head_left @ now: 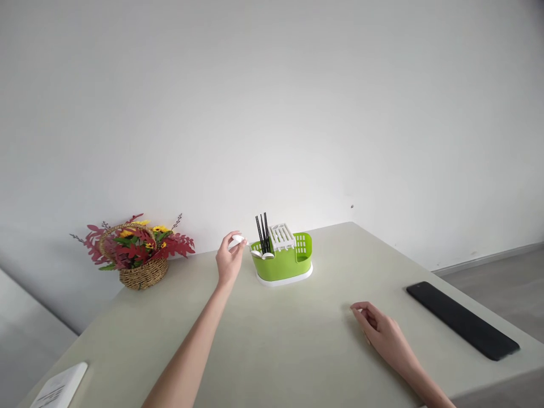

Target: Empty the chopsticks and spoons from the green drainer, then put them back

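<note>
A white spoon (238, 238) is pinched between the thumb and fingers of my left hand (230, 256), just left of a green utensil holder (278, 266) on a white base. Several black chopsticks (263, 233) stand upright in the holder's left part. By its front left rim show the bowls of two white spoons (267, 256). A white slotted rack (282, 237) sits across the top of the holder. My right hand (378, 328) is low over the table at the front right, its fingers curled together with nothing visible in them.
On the left stands a wicker basket (144, 274) of red and yellow flowers. A long black case (461, 320) lies near the table's right edge. A white object with print (62, 385) is at the front left corner. A pale wall rises behind the table (272, 340).
</note>
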Demonstrator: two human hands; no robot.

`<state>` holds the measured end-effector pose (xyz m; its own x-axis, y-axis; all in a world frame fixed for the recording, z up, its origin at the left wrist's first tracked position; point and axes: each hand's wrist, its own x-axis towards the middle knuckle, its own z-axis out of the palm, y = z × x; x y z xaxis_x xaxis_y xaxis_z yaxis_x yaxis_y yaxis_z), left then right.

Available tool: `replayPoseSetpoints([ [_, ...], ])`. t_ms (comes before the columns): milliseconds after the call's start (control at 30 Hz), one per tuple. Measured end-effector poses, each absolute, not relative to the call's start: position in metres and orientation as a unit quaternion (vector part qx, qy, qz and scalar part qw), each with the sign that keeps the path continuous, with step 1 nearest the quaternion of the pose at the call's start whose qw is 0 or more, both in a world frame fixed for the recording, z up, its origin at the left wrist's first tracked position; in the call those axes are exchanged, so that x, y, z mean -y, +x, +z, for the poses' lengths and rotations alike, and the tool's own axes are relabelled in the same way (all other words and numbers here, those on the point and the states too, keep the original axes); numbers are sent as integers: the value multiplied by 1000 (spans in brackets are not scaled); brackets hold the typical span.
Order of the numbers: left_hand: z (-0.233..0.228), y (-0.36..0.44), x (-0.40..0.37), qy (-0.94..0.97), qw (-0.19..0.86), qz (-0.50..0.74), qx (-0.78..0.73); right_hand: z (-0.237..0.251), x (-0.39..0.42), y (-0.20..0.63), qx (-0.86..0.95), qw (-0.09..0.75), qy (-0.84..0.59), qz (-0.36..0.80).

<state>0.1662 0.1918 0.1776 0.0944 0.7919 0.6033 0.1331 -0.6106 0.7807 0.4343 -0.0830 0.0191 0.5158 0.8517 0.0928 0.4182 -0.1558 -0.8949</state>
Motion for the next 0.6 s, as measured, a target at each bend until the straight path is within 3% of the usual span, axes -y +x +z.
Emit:
replayPoseSetpoints([
  [600, 138, 162, -207, 723, 289, 484, -400, 18, 83, 435, 437, 489, -720, 226],
])
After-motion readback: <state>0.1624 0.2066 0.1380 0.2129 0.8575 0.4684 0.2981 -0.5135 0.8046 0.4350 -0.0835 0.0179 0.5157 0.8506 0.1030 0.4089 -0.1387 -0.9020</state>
